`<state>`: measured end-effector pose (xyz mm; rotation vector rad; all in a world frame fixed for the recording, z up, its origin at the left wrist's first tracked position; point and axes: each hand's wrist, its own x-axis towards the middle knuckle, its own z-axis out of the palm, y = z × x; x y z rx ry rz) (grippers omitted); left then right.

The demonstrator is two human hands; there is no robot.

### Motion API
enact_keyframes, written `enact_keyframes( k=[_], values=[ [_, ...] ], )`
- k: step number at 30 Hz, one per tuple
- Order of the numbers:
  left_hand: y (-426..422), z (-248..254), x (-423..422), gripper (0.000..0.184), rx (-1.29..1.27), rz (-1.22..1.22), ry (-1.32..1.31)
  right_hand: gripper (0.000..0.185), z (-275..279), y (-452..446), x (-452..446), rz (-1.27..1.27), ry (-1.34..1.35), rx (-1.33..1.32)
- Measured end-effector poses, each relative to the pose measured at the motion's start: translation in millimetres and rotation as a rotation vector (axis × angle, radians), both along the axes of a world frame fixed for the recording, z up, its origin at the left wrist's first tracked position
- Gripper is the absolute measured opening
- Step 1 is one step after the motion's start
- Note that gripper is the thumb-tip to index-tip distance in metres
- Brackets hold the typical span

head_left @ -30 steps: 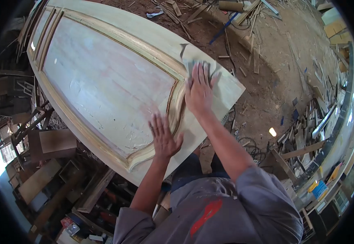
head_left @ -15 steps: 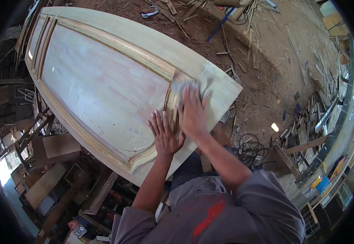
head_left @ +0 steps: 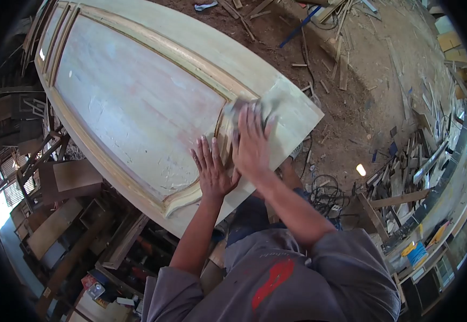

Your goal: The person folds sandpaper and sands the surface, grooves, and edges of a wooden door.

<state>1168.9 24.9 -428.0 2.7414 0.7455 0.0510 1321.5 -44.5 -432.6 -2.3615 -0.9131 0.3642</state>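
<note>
The pale panel point(head_left: 131, 102) is lying from the left across to centre, its moulding point(head_left: 190, 66) framing the field; the left hand point(head_left: 212, 170) is resting flat upon it, fingers spread, grasping nothing. Rightward, the right hand point(head_left: 252, 148) is covering a blurred grey pad point(head_left: 239, 104), grip indeterminable; even, light pressure is probably suiting these contours best.

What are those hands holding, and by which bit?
The right hand has a blurry grey sheet under its fingers; which part they hold can't be told. The left hand holds nothing.
</note>
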Motion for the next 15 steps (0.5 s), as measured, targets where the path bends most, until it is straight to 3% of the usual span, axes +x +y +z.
enact_keyframes(
  k=[3,5,9,15],
  values=[
    [-1.4,-1.2,1.2,0.107,0.003,0.027,0.004,0.069,-6.1,36.2,70.2,-0.027,-0.104,-0.014],
    [-6.5,0.8,-4.2,0.106,-0.008,0.035,0.017,0.066,-7.1,36.4,70.4,-0.048,-0.11,0.037],
    [-1.1,2.5,3.6,0.104,-0.008,0.041,0.004,0.07,6.4,-9.5,19.6,0.14,-0.06,0.038],
    [-3.2,3.6,4.1,0.101,-0.009,0.068,-0.03,0.063,0.8,26.2,72.3,0.17,-0.159,0.033]
  ],
)
